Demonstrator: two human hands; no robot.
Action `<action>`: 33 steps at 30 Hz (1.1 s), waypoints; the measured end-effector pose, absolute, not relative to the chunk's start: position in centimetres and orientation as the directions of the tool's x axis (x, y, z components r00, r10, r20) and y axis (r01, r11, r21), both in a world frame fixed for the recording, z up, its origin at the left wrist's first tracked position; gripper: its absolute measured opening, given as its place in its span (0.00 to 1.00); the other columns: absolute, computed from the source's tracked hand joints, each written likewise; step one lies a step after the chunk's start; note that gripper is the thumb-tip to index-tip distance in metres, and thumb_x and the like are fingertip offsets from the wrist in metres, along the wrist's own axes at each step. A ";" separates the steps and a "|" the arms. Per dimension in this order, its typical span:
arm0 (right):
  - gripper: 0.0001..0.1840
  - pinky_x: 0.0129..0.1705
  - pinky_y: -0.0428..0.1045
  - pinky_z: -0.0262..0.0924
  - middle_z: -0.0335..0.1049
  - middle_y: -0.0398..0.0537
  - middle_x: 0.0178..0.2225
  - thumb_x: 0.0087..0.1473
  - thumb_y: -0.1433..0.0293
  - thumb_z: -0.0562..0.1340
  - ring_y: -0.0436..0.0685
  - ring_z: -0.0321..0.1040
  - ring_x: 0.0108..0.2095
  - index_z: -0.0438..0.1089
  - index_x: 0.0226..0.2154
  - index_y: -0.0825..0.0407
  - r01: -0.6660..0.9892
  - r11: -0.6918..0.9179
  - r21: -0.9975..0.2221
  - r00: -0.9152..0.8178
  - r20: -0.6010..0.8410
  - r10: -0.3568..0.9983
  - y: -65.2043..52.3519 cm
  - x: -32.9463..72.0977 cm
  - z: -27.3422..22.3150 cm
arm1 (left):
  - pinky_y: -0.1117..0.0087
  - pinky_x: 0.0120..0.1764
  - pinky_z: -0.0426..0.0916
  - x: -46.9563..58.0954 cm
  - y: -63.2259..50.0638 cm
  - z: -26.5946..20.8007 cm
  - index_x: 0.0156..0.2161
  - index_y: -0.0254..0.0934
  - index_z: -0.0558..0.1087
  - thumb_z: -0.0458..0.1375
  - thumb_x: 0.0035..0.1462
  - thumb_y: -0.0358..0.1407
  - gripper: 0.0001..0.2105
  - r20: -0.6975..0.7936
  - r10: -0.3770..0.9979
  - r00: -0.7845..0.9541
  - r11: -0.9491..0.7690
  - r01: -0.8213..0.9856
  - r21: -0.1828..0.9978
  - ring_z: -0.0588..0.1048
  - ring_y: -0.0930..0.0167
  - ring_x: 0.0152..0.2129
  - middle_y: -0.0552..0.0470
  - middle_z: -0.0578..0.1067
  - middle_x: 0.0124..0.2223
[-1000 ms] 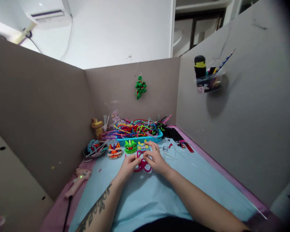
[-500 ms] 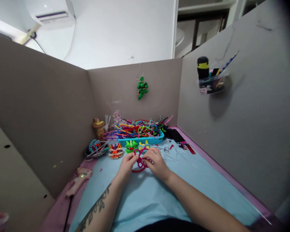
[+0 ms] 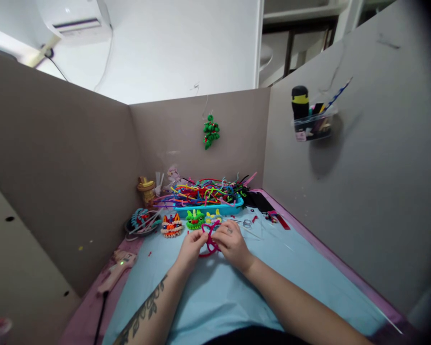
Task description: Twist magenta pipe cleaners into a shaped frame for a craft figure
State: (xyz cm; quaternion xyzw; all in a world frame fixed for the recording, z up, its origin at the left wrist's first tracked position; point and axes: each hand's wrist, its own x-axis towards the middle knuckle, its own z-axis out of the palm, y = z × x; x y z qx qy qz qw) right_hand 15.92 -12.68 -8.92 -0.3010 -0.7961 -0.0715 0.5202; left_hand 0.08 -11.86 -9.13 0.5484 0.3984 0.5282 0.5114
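Note:
A magenta pipe cleaner (image 3: 209,253), bent into several loops, is held between my two hands above the light blue cloth. My left hand (image 3: 193,247) pinches its left side between thumb and finger. From the right, my right hand (image 3: 232,242) closes its fingers on the loops, hiding part of them. Just beyond my hands stand small pipe-cleaner figures: an orange and cream one (image 3: 171,226), a green one (image 3: 195,219) and a yellow and light blue one (image 3: 213,218), which is partly covered by the loops.
A blue tray (image 3: 225,210) heaped with colourful pipe cleaners stands at the back. Scissors (image 3: 247,223) lie right of my hands. On the left are a dark bowl (image 3: 143,226) and a pink glue gun (image 3: 118,273) with its cord. Grey panels (image 3: 201,167) enclose the table.
The magenta loops have turned slightly and moved a little to the right between my fingers. My left hand has shifted slightly right. Both hands keep their hold.

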 end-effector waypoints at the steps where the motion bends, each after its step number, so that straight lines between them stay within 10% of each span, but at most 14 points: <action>1: 0.11 0.48 0.57 0.49 0.69 0.45 0.27 0.53 0.75 0.55 0.56 0.59 0.36 0.71 0.31 0.48 0.563 0.806 -0.180 -0.286 0.873 0.395 -12.8 15.9 -8.8 | 0.76 0.24 0.53 0.1 -11.9 -9.1 0.21 0.32 0.68 0.63 0.41 0.45 0.16 0.174 0.977 0.125 -0.162 -0.103 0.981 0.59 0.78 0.18 0.58 0.64 0.19; 10: 0.11 0.51 0.57 0.46 0.68 0.46 0.27 0.53 0.75 0.54 0.56 0.57 0.38 0.71 0.31 0.49 0.631 0.769 -0.103 -0.374 0.828 0.418 -13.1 15.7 -8.4 | 0.76 0.24 0.53 0.1 -11.9 -9.0 0.20 0.33 0.66 0.62 0.40 0.46 0.17 0.181 0.977 0.108 -0.175 -0.062 0.983 0.58 0.78 0.18 0.58 0.63 0.18; 21: 0.13 0.52 0.59 0.49 0.67 0.50 0.42 0.50 0.74 0.57 0.60 0.56 0.48 0.69 0.39 0.48 0.534 0.786 -0.310 -0.290 0.807 0.515 -12.8 16.1 -8.2 | 0.75 0.24 0.52 -0.1 -11.5 -9.4 0.21 0.34 0.63 0.58 0.46 0.46 0.17 0.232 0.954 0.192 -0.244 0.044 0.969 0.58 0.77 0.18 0.59 0.61 0.19; 33: 0.07 0.36 0.47 0.56 0.69 0.43 0.25 0.51 0.70 0.58 0.53 0.64 0.32 0.70 0.24 0.52 0.401 0.585 -0.705 -0.259 0.525 0.810 -11.9 16.0 -8.5 | 0.73 0.31 0.60 -0.3 -12.4 -8.6 0.33 0.36 0.66 0.53 0.51 0.35 0.05 0.418 0.874 0.248 -0.481 0.316 0.818 0.66 0.73 0.26 0.56 0.68 0.27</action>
